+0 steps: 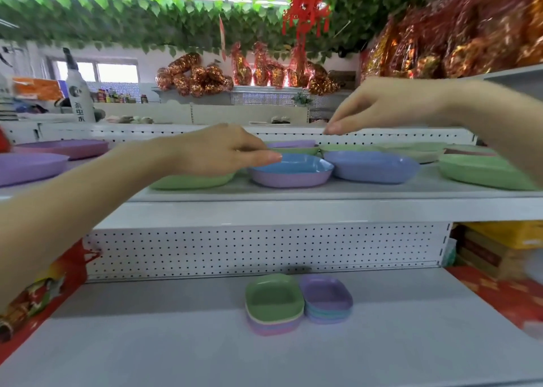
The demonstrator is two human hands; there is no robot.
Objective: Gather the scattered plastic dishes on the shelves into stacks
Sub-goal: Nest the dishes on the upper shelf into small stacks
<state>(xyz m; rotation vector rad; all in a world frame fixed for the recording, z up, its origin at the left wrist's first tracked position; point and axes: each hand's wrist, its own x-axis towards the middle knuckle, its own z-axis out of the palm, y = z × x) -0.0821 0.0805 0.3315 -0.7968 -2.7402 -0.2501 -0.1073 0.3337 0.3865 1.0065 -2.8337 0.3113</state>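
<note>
Dishes dot upper shelf. Left hand pinches blue dish at its 9 o'clock rim; right hand, loose and empty, hovers at its 1 o'clock. Stacks sit on lower shelf.

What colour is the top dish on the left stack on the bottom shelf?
Green: the top dish shows best in the head view.

A single view from the head, wide-angle, its edges bent. It faces forward, about level with the upper shelf, so the dishes under the left hand and right hand show nearly edge-on. The lower shelf, below the hands, is seen from above. Both stand near. Beyond the hands stands a far shelf; leaves hang above.
</note>
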